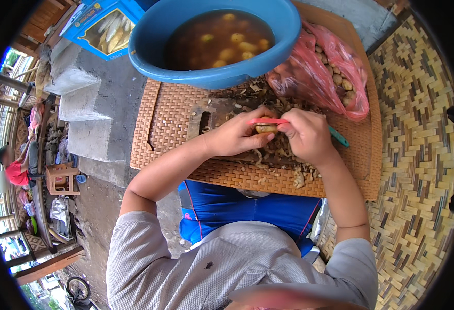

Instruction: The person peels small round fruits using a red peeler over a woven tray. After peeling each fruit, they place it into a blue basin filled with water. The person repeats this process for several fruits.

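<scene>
One small, round, yellow-brown potato (264, 129) — pinching it between thumb and curled fingers of the left hand (240, 138) above a dark, scrap-strewn wooden board (219, 109). Closing the right hand (310, 136) around the end of a slim red tool (263, 121), holding it across the potato's far edge. Working over a tan woven tabletop (172, 109), facing a blue oval plastic basin (152, 61) of brown water (193, 51) — having a pink, translucent plastic bag (301, 78) of brown potatoes (338, 80) just right of it.

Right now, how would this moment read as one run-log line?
left hand: holds potato | right hand: holds red tool at potato | ahead: blue basin, brown water | beside basin: pink bag
</scene>
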The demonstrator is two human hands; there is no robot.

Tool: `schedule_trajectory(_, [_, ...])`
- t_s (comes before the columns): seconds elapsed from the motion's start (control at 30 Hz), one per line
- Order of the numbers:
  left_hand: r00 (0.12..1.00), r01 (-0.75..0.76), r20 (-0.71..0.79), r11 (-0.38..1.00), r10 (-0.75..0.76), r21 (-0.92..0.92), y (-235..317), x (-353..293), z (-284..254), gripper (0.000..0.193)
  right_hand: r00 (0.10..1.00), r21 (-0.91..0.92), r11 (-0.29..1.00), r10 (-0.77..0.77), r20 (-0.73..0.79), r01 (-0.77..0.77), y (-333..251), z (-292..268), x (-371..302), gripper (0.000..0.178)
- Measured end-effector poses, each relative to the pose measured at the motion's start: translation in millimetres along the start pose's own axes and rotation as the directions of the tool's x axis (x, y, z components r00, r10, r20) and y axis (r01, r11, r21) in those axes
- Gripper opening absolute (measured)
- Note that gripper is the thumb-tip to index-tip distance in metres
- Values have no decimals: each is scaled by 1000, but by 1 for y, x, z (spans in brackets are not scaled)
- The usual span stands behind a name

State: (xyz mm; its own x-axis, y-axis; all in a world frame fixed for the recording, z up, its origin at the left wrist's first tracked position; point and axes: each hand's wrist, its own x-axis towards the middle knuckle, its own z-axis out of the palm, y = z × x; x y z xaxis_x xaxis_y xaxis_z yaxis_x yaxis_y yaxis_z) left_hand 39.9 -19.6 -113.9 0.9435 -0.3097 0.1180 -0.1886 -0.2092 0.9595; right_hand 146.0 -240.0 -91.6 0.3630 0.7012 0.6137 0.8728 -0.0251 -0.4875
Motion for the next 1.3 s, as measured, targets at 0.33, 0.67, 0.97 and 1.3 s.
schedule_trajectory(0.33, [999,-9,52,1000,8,6,1,-2,0,39,999,20,1000,19,48,-20,1,1,-1,15])
schedule_trajectory(0.67, [990,91,98,989,-103,117,1,-2,-5,42,996,86,993,70,61,-75,9,-3,-4,17])
schedule_trajectory(0.97, [994,93,-32,950,-107,-299,-4,-1,-2,47,988,144,982,133,-72,-122,8,-14,-4,20])
schedule_trajectory(1.3, [992,24,-89,814,-92,-580,-14,2,-8,49,971,12,973,230,-66,-229,5,-18,-2,28])
